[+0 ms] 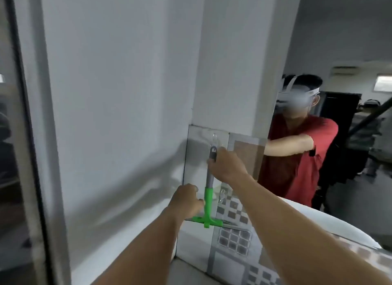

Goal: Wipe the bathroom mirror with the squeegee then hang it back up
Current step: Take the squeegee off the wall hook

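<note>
A green squeegee (207,204) with a grey handle hangs upright against the tiled wall, blade at the bottom. Its handle loop sits at a clear wall hook (214,138). My right hand (228,163) is closed around the top of the grey handle, just under the hook. My left hand (187,201) pinches the green shaft near the blade. The bathroom mirror (331,93) fills the right side and reflects a person in a red shirt wearing a headset.
A second clear hook (222,194) sits lower on the patterned tiles (235,240). A white wall (118,93) stands to the left, with a dark glass door frame (25,136) at the far left. A white basin rim (343,225) curves at lower right.
</note>
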`<state>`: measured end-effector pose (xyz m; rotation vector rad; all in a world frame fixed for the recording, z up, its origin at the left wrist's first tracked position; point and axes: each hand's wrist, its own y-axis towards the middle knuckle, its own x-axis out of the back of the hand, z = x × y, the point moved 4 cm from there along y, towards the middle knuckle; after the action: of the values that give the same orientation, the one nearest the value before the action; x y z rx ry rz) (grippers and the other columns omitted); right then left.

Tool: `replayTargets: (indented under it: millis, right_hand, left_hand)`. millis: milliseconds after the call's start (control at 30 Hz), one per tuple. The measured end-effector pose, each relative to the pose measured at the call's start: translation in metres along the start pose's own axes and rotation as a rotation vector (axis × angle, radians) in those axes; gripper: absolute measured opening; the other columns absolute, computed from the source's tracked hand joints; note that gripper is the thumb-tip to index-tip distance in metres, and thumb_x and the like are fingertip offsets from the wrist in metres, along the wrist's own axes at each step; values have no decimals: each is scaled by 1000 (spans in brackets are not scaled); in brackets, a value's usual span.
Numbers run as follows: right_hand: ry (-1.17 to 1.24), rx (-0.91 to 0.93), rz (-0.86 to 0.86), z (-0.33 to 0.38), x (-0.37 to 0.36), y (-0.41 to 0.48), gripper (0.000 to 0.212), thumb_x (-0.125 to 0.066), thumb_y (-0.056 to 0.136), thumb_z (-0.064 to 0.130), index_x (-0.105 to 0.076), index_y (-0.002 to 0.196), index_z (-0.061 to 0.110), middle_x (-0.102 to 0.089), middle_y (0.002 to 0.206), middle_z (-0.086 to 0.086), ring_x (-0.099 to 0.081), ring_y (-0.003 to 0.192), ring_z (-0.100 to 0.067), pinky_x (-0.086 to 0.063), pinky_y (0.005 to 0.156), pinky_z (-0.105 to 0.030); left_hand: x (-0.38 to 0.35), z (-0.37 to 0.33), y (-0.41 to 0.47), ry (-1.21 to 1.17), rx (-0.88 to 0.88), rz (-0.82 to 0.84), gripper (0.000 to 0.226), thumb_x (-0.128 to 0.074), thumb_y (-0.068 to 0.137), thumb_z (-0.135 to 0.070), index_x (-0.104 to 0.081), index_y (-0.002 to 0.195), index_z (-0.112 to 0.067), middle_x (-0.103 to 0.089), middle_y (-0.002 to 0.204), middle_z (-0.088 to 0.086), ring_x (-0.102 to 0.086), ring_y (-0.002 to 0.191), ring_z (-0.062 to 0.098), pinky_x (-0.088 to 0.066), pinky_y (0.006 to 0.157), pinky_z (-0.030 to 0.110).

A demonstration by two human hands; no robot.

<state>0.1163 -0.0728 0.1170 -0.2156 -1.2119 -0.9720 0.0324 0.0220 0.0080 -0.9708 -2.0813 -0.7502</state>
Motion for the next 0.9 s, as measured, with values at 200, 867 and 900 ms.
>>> replayTargets:
  millis: [200, 867, 900]
  right_hand:
    - [249, -139, -63, -12, -18, 17, 30, -61, 91, 35, -64, 97, 6, -70, 89, -12, -68, 79, -31, -57, 70, -40]
    - [307, -66, -182, -15, 87, -42, 33, -69, 87, 36, -68, 79, 5, -67, 68, -6, -60, 56, -18, -43, 51, -27]
    - [308, -70, -198, -19, 100, -51, 33, -70, 87, 37, -69, 81, 4, -67, 69, -5, -60, 58, -17, -41, 50, -26]
  left_hand:
    - [-32, 8, 13, -274, 33, 2, 17, -77, 82, -17, -76, 94, -6, -77, 92, 7, -71, 83, 19, -57, 68, 25]
    - [8, -63, -58, -394, -70, -189, 21, -80, 83, -33, -70, 93, -17, -72, 83, -10, -66, 74, 5, -44, 61, 14]
    - [11, -73, -66, -392, -93, -192, 20, -78, 84, -32, -69, 94, -18, -70, 83, -11, -66, 73, 6, -43, 60, 13]
